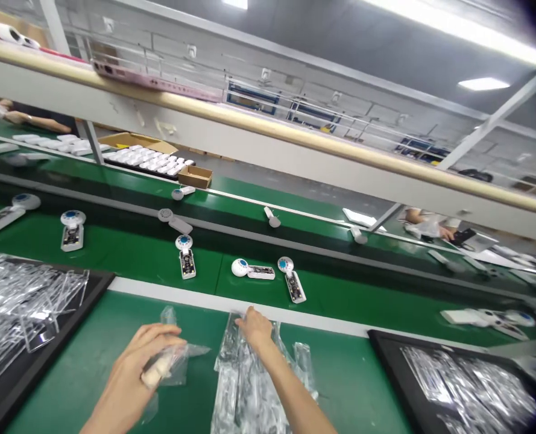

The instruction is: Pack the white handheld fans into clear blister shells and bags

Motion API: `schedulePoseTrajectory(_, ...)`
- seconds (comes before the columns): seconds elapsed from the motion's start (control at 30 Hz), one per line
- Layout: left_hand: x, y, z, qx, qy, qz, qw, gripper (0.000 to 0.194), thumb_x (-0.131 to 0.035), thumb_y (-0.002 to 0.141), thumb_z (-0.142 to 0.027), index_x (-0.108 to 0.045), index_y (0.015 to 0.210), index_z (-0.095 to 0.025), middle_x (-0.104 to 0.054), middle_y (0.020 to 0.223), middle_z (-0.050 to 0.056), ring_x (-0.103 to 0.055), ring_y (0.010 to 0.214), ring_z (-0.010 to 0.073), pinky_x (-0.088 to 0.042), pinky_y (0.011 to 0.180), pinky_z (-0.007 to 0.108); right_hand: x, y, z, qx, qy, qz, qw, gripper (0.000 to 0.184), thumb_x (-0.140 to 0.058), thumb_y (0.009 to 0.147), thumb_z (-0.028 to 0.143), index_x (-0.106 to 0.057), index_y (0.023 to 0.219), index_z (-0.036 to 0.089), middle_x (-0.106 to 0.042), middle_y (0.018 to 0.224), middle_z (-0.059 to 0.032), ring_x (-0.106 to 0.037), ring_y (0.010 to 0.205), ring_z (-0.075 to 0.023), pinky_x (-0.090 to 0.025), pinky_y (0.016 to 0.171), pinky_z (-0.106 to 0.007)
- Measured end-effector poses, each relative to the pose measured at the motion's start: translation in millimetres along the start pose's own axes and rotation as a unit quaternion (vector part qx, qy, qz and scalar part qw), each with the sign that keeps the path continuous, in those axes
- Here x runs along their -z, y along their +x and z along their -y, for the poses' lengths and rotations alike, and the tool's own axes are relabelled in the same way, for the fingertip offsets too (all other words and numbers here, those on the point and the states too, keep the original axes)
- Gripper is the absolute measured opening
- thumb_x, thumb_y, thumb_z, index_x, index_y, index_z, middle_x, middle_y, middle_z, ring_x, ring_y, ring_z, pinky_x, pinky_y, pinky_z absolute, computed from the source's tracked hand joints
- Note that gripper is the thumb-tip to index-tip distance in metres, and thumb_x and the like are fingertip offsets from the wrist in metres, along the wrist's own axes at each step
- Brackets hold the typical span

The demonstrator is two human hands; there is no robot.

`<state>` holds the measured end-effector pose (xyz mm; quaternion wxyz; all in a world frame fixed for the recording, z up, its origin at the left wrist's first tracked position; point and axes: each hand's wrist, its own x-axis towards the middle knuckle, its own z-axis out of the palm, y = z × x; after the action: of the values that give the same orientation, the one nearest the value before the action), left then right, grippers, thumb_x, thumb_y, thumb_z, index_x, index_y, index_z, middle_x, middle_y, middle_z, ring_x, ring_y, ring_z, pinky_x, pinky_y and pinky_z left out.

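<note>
My left hand (143,361) is curled round a crumpled clear plastic bag (177,367), whose thin edges stick out past the fingers. My right hand (255,328) rests at the far end of a pile of clear plastic pieces and bags (245,392) on the green worktop (340,380). Its fingers are bent in on the plastic film there, and the fingertips are partly hidden. Whether the pieces in the pile lie loose or wrapped is hard to tell through the glare.
Black trays hold clear plastic strips at the left (64,337) and right (466,380). Beyond a white rail (240,306), white devices with round heads and bare circuit boards (187,263) lie on a green conveyor (132,259). Co-workers' hands (446,233) show across the line.
</note>
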<state>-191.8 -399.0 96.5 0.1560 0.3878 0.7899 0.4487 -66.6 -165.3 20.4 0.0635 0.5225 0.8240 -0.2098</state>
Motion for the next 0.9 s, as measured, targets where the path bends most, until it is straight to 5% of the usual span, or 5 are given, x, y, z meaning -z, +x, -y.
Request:
schedulePoseTrajectory(0.17,15.8,2,-3,0.093,-0.067,-0.032,0.993,0.034,-0.054,0.075,-0.054,-0.072,0.085,-0.027,-0.067,0.093,0.005,-0.059,0.091,0.0250,-0.047,0.077,0.029,10,-19,6,0.069,0.078,-0.001,0.995,0.014,-0.050,0.080,0.010,-0.062,0.075,0.017,-0.069,0.077,-0.0060,-0.065,0.079,-0.0203,-0.042,0.069,-0.029)
schedulePoseTrajectory(0.4,17.7,3,-14,0.125,-0.208,0.128,0.962,0.036,-0.061,0.070,-0.054,-0.067,0.067,-0.019,-0.063,0.069,0.003,-0.052,0.057,0.0146,-0.044,0.053,0.023,34,-83,27,0.202,0.227,-0.002,0.953,0.011,-0.047,0.081,0.014,-0.056,0.076,0.020,-0.060,0.070,0.0032,-0.056,0.062,-0.0107,-0.040,0.058,-0.019)
schedulePoseTrajectory(0.6,4.1,4,-22,0.168,-0.240,0.150,0.944,0.061,-0.066,0.071,-0.045,-0.052,0.127,-0.027,-0.054,0.060,-0.005,-0.048,0.057,0.0117,-0.041,0.055,0.020,41,-116,50,0.314,0.308,-0.020,0.898,0.015,-0.048,0.080,0.010,-0.058,0.076,0.021,-0.056,0.079,0.0015,-0.055,0.075,-0.0123,-0.040,0.067,-0.022)
schedulePoseTrajectory(0.7,-3.1,12,-14,0.152,-0.219,0.190,0.945,0.040,-0.065,0.070,-0.048,-0.071,0.098,-0.020,-0.065,0.075,0.003,-0.055,0.068,0.0163,-0.045,0.062,0.024,37,-124,52,0.344,0.326,0.020,0.880,0.014,-0.050,0.082,0.011,-0.060,0.080,0.022,-0.058,0.080,0.0022,-0.056,0.077,-0.0120,-0.042,0.070,-0.021)
schedulePoseTrajectory(0.9,-3.0,11,-11,0.111,-0.171,0.154,0.967,0.034,-0.059,0.073,-0.052,-0.068,0.068,-0.019,-0.053,0.057,0.000,-0.047,0.054,0.0131,-0.039,0.048,0.020,18,-75,1,0.128,0.131,-0.099,0.978,0.027,-0.059,0.082,0.024,-0.058,0.107,0.017,-0.061,0.109,-0.0116,-0.057,0.100,-0.0257,-0.043,0.084,-0.036)
